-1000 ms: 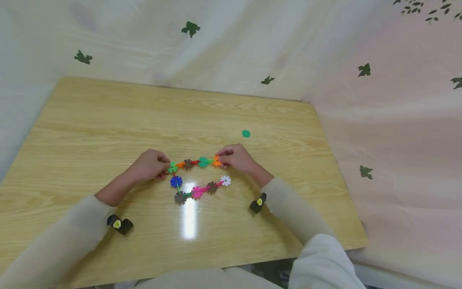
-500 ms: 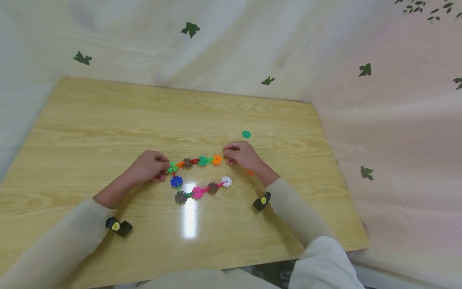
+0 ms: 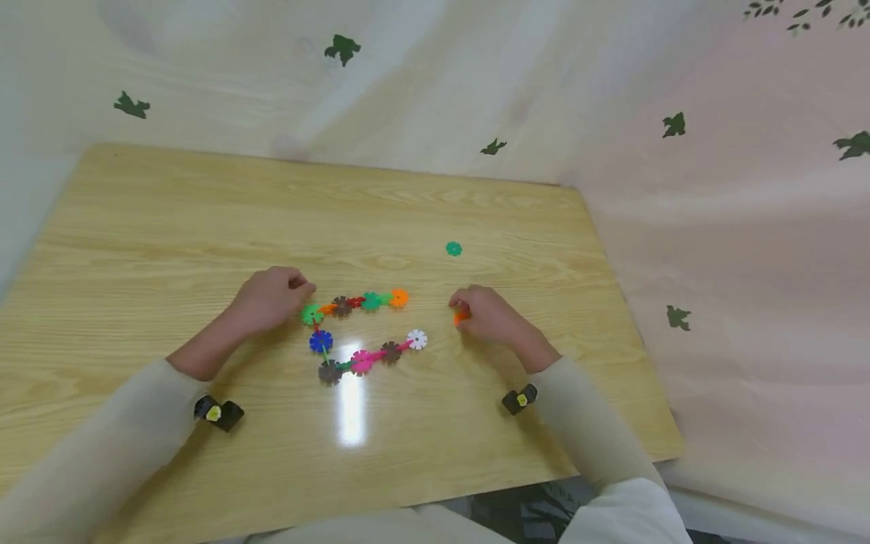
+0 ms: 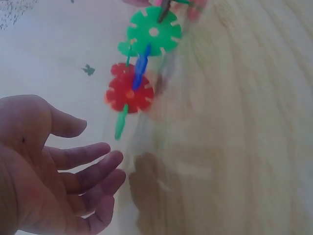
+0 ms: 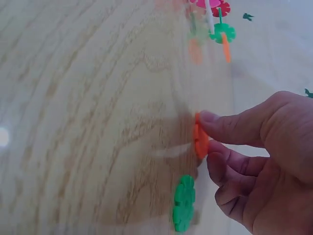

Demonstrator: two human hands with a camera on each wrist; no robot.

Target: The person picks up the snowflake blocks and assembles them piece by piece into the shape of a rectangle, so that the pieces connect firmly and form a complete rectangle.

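A chain of slotted plastic flower discs (image 3: 321, 341) in several colours lies on the table, bent into a U that opens to the right. Just above its light green corner disc, my left hand (image 3: 270, 298) hovers with loosely bent fingers; the left wrist view shows a gap between those fingers and the chain. To the right of the chain, my right hand (image 3: 491, 316) pinches a loose orange flower disc (image 5: 201, 137) between thumb and forefinger. That disc stands on edge, low at the tabletop. A loose green flower disc (image 3: 454, 248) lies farther back, near the right hand.
The wooden table (image 3: 204, 204) runs back to a pale cloth backdrop (image 3: 421, 83) with green leaf prints. Its front edge is close to the person's body. A bright light reflection (image 3: 351, 412) shows on the wood below the chain.
My right hand has left the chain's orange end disc, moved right and toward the body, and taken hold of the loose orange disc. My left hand has let go of the light green disc.
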